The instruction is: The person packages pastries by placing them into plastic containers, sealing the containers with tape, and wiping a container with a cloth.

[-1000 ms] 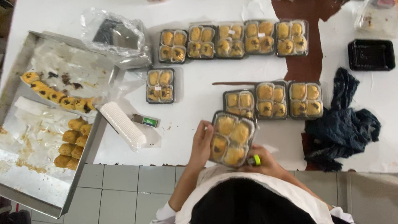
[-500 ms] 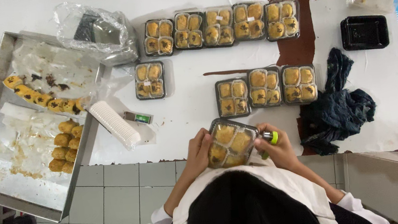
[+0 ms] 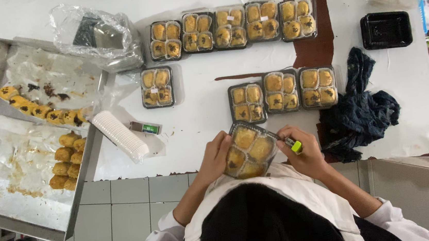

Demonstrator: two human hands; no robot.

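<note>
Packed pastry boxes (image 3: 282, 91) & dark cloth (image 3: 363, 107) just beyond held box (image 3: 249, 150).

The bench (image 3: 208, 110) is white, with a dark brown patch (image 3: 314, 18) at the far right. The box (image 3: 248, 150) in the hands is black with a clear lid, holding 4 golden-yellow pastries topped with dark specks. The right hand (image 3: 308, 153) holds a small tool (image 3: 294, 145) with a lime-green end. The cloth (image 3: 360, 105) on the right is dark navy. The tray (image 3: 26, 214) on the left is silver-grey, lined with white paper. The empty tray (image 3: 385, 30) far right is black. The floor tiles (image 3: 130, 216) are pale grey.
</note>
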